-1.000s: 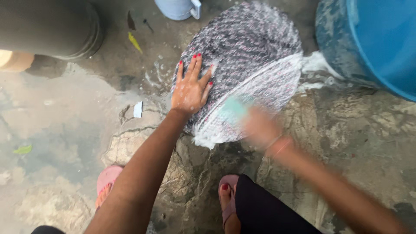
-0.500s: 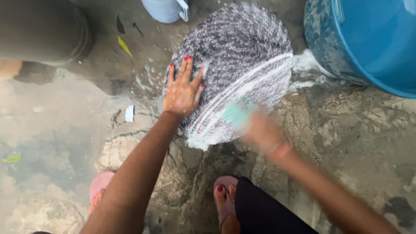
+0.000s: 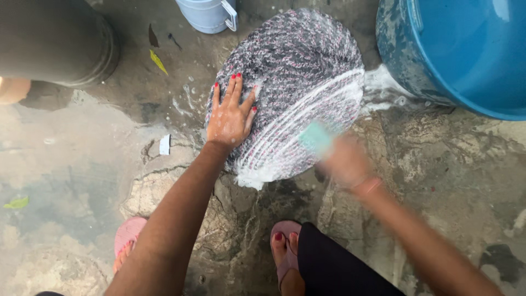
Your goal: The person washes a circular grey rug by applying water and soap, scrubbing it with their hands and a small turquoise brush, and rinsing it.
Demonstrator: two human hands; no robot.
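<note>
A round woven mat (image 3: 298, 60), grey with pink flecks, lies wet on the concrete ground, its near half white with soap foam. My left hand (image 3: 230, 115) presses flat on the mat's left side with fingers spread. My right hand (image 3: 342, 161), blurred by motion, grips a pale green brush (image 3: 316, 138) against the mat's near right edge.
A big blue tub (image 3: 466, 49) stands at the top right, touching the mat's foam. A light blue jug (image 3: 208, 13) sits at the top, a dark drum (image 3: 55, 41) at the top left. My feet in pink sandals (image 3: 287, 246) stand below. The ground is cracked and wet.
My right hand with the brush has shifted a little to the right along the mat's near edge. The left hand stays pressed in place.
</note>
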